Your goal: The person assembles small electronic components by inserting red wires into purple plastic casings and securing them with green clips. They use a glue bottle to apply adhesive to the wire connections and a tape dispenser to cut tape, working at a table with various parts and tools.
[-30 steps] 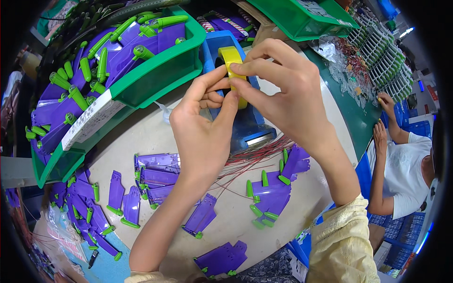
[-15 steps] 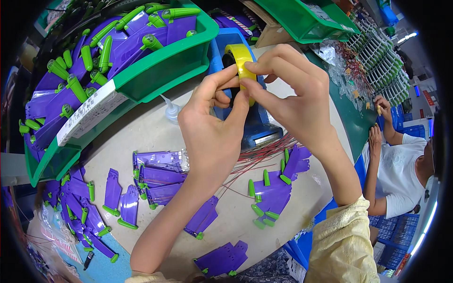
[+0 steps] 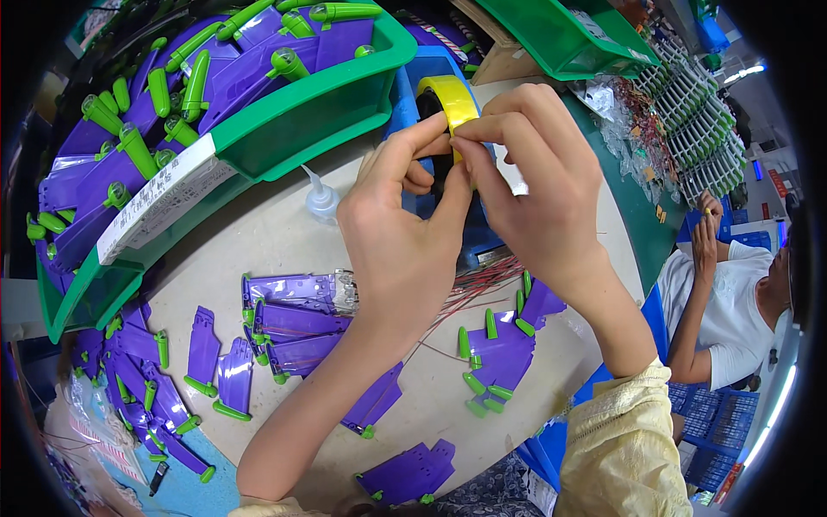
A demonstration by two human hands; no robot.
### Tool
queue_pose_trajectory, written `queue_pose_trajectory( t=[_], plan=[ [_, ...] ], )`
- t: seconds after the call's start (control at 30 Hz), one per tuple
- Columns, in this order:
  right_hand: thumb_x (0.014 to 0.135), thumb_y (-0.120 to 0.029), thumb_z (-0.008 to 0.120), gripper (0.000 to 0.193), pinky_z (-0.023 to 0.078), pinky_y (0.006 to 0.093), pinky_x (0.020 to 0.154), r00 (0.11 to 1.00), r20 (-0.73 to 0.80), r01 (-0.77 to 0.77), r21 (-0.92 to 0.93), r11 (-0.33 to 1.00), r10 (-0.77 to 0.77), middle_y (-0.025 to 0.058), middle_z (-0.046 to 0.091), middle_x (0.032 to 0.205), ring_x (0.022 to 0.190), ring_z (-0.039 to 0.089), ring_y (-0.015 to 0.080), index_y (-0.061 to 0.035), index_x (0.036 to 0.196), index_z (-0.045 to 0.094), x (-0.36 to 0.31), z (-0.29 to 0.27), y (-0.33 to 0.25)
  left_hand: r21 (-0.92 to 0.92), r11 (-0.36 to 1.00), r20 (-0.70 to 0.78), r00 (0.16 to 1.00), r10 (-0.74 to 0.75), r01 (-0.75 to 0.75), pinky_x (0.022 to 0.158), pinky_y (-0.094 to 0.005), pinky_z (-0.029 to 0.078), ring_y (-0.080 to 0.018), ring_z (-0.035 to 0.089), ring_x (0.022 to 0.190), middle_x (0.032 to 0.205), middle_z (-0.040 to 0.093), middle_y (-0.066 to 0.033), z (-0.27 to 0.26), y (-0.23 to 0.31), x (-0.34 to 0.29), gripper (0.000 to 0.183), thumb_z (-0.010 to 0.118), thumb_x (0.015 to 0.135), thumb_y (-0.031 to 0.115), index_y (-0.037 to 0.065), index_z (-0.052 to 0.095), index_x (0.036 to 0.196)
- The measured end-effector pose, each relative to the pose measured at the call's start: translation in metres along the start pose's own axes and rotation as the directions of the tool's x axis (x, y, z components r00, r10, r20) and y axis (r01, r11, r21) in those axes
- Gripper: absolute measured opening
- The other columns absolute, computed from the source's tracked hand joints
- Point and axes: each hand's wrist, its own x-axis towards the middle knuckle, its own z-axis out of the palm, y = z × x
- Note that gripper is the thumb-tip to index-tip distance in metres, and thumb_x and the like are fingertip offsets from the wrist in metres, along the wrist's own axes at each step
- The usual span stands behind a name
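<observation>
A roll of yellow tape sits in a blue tape dispenser at the far middle of the table. Both of my hands meet at the near side of the roll. My right hand is closed, thumb and index finger pinching at the tape's edge. Right beside it, my left hand has its index finger against the roll and its thumb tip close to the right hand's fingers. Whatever lies between the left fingertips is hidden. Below the hands, several purple plastic pieces with green ends lie by thin red wires.
A large green bin full of purple and green pieces fills the upper left. A small squeeze bottle stands near it. More purple pieces lie on the right. Another green bin is behind. A co-worker sits at far right.
My hands have shifted slightly right, and the right fingers are drawn together more tightly at the tape's edge. The view has moved a little. The co-worker's hands have come together.
</observation>
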Motion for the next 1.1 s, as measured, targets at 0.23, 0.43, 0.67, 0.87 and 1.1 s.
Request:
queue_pose_trajectory(
  t=[0.23, 0.43, 0.67, 0.87, 1.1],
  plan=[
    [0.079, 0.007, 0.069, 0.013, 0.051, 0.0347, 0.057, 0.986, 0.022, -0.169, 0.057, 0.984, 0.168, 0.0115, 0.054, 0.087, 0.076, 0.059, 0.0276, 0.0025, 0.085, 0.058, -0.004, 0.005, 0.011, -0.047, 0.998, -0.003, 0.999, -0.043, 0.043, 0.072, -0.0274, 0.049, -0.0110, 0.053, 0.077, 0.101, 0.073, -0.0066, 0.001, 0.003, 0.000, 0.037, 0.074, 0.085, 0.000, 0.000, 0.068, 0.121],
    [0.078, 0.005, 0.074, 0.016, 0.052, 0.0332, 0.057, 0.986, -0.045, -0.151, 0.161, 0.975, 0.160, 0.0104, 0.063, 0.086, 0.069, 0.064, 0.0249, 0.0009, 0.091, 0.066, -0.010, -0.007, 0.000, -0.024, 0.999, -0.023, 1.000, -0.021, 0.021, 0.068, -0.0303, 0.049, -0.0141, 0.054, 0.074, 0.090, 0.069, -0.0065, 0.003, 0.001, 0.000, 0.030, 0.076, 0.083, 0.003, 0.001, 0.070, 0.113],
    [0.069, -0.002, 0.072, 0.014, 0.051, 0.0345, 0.054, 0.993, 0.113, -0.014, -0.203, 0.979, 0.038, 0.0099, 0.056, 0.080, 0.071, 0.063, 0.0251, -0.0015, 0.079, 0.062, 0.008, -0.011, -0.012, 0.023, 0.999, -0.045, 0.998, 0.045, -0.044, 0.064, -0.0321, 0.047, -0.0183, 0.055, 0.071, 0.080, 0.060, -0.0081, 0.002, -0.006, -0.003, 0.026, 0.078, 0.080, 0.000, 0.001, 0.070, 0.105],
    [0.074, -0.003, 0.070, 0.018, 0.050, 0.0378, 0.056, 0.962, 0.268, 0.094, -0.488, 0.868, 0.047, 0.0096, 0.053, 0.077, 0.071, 0.061, 0.0279, -0.0035, 0.078, 0.053, 0.023, -0.010, -0.036, 0.050, 0.993, -0.037, 0.994, 0.106, -0.104, 0.064, -0.0355, 0.046, -0.0222, 0.055, 0.071, 0.081, 0.061, -0.0091, 0.001, -0.007, -0.006, 0.031, 0.078, 0.075, -0.002, 0.002, 0.070, 0.104],
    [0.068, -0.007, 0.073, 0.015, 0.050, 0.0351, 0.051, 0.980, 0.193, 0.095, -0.272, 0.958, -0.043, 0.0110, 0.059, 0.075, 0.071, 0.066, 0.0234, -0.0010, 0.074, 0.061, 0.023, -0.007, -0.002, 0.065, 0.990, -0.016, 0.991, 0.129, -0.128, 0.064, -0.0351, 0.046, -0.0212, 0.053, 0.070, 0.087, 0.066, -0.0086, 0.001, -0.007, -0.002, 0.032, 0.078, 0.076, -0.001, 0.002, 0.069, 0.107]
  ],
)
